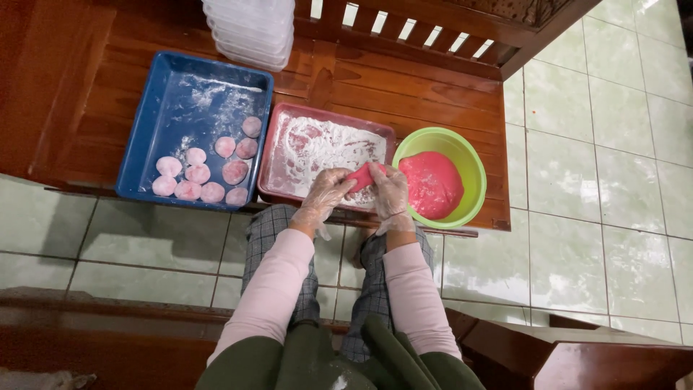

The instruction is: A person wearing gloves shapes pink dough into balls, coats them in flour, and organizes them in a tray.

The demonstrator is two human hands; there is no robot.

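Both my hands wear thin clear plastic gloves and meet over the near edge of a pink tray (278, 155) dusted with white flour. My left hand (326, 193) and my right hand (390, 191) together hold a small piece of red-pink dough (363, 177) between their fingers. Just right of my right hand stands a green bowl (468, 155) with a large lump of the same red-pink dough (431, 184) inside. To the left, a blue tray (155, 108) holds several round, flour-coated pink dough balls (209, 177).
The trays and bowl rest on a low dark wooden bench (404, 87). A stack of clear plastic containers (249, 32) stands at its far side. Green floor tiles (599, 180) lie right of the bench and under my knees.
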